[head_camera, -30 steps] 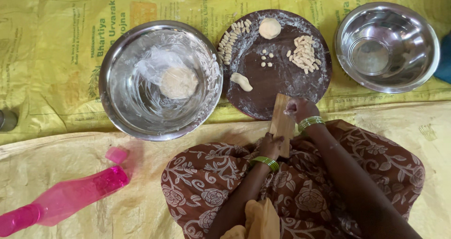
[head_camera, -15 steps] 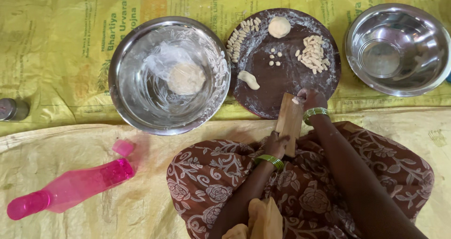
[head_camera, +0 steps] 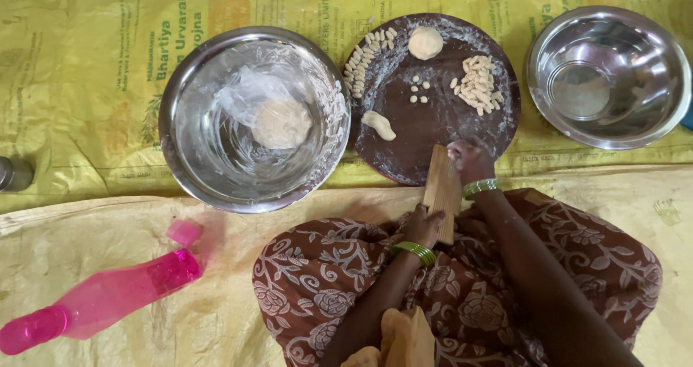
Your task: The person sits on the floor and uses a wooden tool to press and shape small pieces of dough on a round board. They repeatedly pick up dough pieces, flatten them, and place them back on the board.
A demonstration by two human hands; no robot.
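I see the left hand (head_camera: 422, 226) gripping the lower end of a small wooden board (head_camera: 442, 191), its fingers wrapped around the edge; the board leans from the lap onto the rim of the dark round plate (head_camera: 433, 150); the right hand (head_camera: 469, 161) rests at the top of the board, fingers curled and pressed together on it, and whether a bit of dough is under them I cannot tell. On the plate lie a pile of shaped pieces (head_camera: 478, 84) at the right, a row of pieces (head_camera: 367, 53) along the left rim, a few tiny balls (head_camera: 419, 93), a dough ball (head_camera: 425, 42) and a dough strip (head_camera: 379, 124); so I judge the shaping is partly done, with much dough left, also the lump (head_camera: 281, 123) in the left steel bowl (head_camera: 188, 121). The right bowl (head_camera: 608, 75) holds nothing I can see; a pink bottle (head_camera: 108, 295) lies on the yellow sheet (head_camera: 86, 64).
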